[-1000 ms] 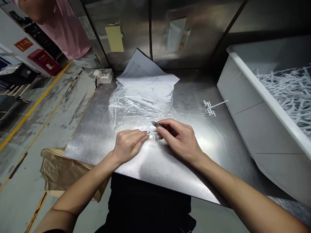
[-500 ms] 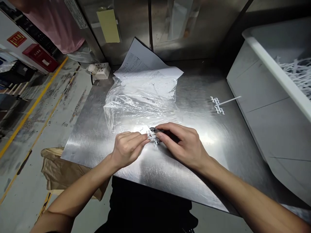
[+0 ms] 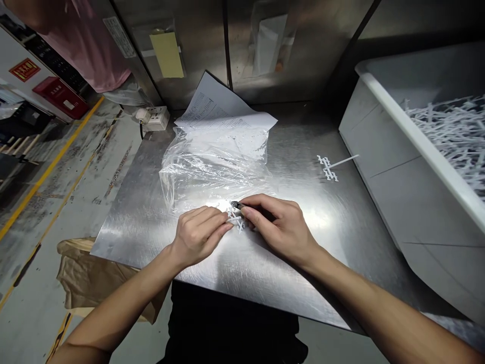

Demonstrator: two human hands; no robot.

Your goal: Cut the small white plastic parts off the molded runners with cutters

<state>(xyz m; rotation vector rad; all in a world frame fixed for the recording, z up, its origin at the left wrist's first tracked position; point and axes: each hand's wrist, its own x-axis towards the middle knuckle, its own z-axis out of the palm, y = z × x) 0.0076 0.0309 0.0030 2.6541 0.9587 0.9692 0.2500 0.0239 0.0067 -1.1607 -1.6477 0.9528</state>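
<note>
My left hand (image 3: 200, 233) is closed, pinching a branched white plastic sprue (image 3: 239, 226) with small parts on it. My right hand (image 3: 281, 225) is closed around a small dark metal cutter that looks like nail clippers (image 3: 237, 205). The tip of the clippers is at the upper end of the sprue, and the rest of the tool is hidden by my fingers. Just beyond both hands lies a clear plastic bag (image 3: 212, 167) with white bits in it. A second white sprue (image 3: 328, 169) with a long stem rests on the metal table (image 3: 291, 146).
To the right stands a large white bin (image 3: 382, 202) heaped with white sprues (image 3: 454, 136). Printed paper (image 3: 223, 106) lies behind the bag, near a power strip (image 3: 156, 119). A brown paper bag (image 3: 91, 275) is below the table's left edge. Another person's pink sleeve (image 3: 87, 45) shows at upper left.
The view has shifted slightly, so the bin shows more. Both hands stay together at the sprue; the clippers' tip has moved slightly and shows more clearly.
</note>
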